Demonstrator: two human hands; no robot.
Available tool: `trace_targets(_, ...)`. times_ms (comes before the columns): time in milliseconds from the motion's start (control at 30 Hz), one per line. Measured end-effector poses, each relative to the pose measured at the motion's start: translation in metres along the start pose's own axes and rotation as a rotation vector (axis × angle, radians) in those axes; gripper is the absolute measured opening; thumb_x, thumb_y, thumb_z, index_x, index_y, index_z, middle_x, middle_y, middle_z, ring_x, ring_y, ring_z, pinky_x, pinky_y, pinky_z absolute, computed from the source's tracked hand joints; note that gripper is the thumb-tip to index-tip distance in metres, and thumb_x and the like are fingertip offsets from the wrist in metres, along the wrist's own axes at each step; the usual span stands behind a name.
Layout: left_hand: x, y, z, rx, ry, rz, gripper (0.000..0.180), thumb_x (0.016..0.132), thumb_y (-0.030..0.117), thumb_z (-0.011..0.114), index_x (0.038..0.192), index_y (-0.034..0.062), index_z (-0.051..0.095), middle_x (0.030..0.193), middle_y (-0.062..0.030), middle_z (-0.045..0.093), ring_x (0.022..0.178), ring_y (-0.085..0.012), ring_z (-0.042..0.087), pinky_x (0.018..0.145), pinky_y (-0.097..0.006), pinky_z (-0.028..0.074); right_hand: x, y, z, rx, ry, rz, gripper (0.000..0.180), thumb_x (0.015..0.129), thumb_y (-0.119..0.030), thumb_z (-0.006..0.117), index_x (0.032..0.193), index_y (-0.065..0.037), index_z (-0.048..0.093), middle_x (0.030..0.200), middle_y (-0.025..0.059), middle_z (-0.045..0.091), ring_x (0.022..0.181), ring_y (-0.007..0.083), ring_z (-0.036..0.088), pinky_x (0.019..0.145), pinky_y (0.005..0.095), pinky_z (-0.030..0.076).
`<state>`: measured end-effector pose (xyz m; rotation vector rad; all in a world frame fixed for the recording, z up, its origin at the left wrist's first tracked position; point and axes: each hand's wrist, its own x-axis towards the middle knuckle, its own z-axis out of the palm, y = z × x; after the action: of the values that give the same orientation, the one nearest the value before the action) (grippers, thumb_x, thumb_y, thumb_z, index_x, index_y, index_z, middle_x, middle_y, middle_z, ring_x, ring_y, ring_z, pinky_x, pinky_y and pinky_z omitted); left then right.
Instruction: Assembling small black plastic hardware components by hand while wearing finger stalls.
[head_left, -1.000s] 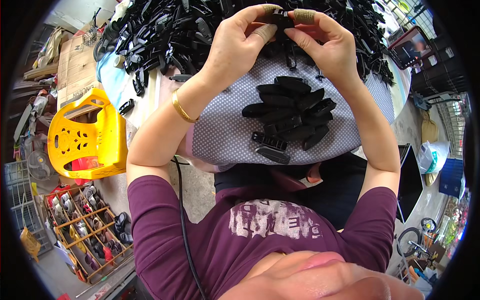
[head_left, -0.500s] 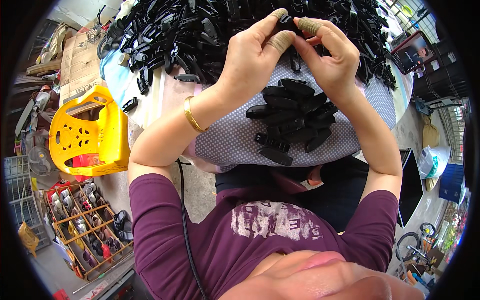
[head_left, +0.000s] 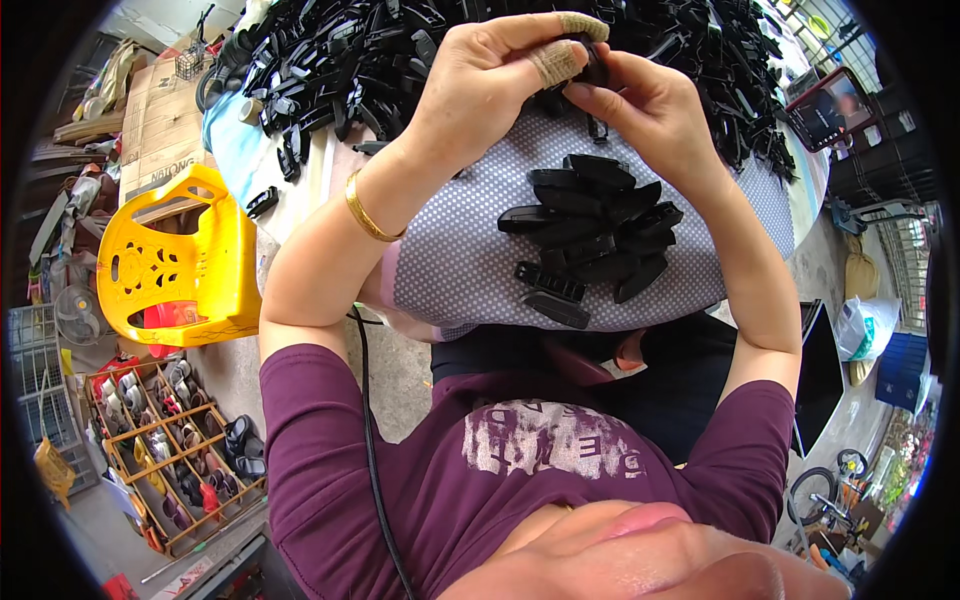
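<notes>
Pinching a small black piece (head_left: 596, 70) between the tape-wrapped fingers (head_left: 557, 63) of the left hand (head_left: 475, 95), with thumb and forefinger only slightly apart, and clamping the same piece from the right between thumb and forefinger of the right hand (head_left: 658, 115), partly hiding it from view. Holding it above the table (head_left: 295, 210), where the heap of black parts (head_left: 345, 65) begins on the far side. Reaching with both forearms around a cluster of long black pieces (head_left: 590, 225) on dotted cloth (head_left: 450, 270) by the table's near edge.
</notes>
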<state>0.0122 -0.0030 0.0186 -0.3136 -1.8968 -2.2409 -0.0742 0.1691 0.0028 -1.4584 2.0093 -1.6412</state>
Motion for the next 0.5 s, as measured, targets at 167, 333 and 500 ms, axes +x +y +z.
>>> trace_targets(167, 0.002, -0.004, 0.005, 0.111, 0.045, 0.226, 0.021, 0.087, 0.008, 0.064, 0.105, -0.0015, 0.067, 0.092, -0.0079, 0.069, 0.083, -0.0105, 0.064, 0.077, -0.021, 0.052, -0.005, -0.002, 0.003, -0.226, 0.039, -0.028, 0.027, 0.086, -0.010, 0.067, 0.109, 0.005, 0.062, 0.089, 0.0048, 0.068, 0.085, 0.0071, 0.062, 0.073, 0.0211, 0.051)
trace_targets(333, -0.006, 0.004, 0.011, 0.719, 0.011, 0.335, 0.023, 0.084, 0.010, 0.067, 0.106, 0.0021, 0.067, 0.089, -0.0062, 0.068, 0.084, -0.0120, 0.063, 0.076, -0.023, 0.050, 0.003, -0.008, -0.021, -0.469, -0.218, -0.083, 0.019, 0.079, -0.004, 0.068, 0.097, 0.000, 0.064, 0.078, 0.0048, 0.064, 0.069, 0.0123, 0.063, 0.062, 0.0260, 0.050)
trace_targets(500, -0.018, 0.002, 0.034, 0.953, -0.331, 0.487, 0.055, 0.065, 0.020, 0.080, 0.117, 0.0152, 0.062, 0.081, -0.0018, 0.064, 0.084, -0.0229, 0.058, 0.078, -0.034, 0.049, -0.001, 0.009, -0.018, -0.915, -0.071, -0.180, 0.028, 0.073, -0.019, 0.066, 0.098, -0.008, 0.064, 0.082, 0.0099, 0.063, 0.074, 0.0285, 0.064, 0.061, 0.0344, 0.051)
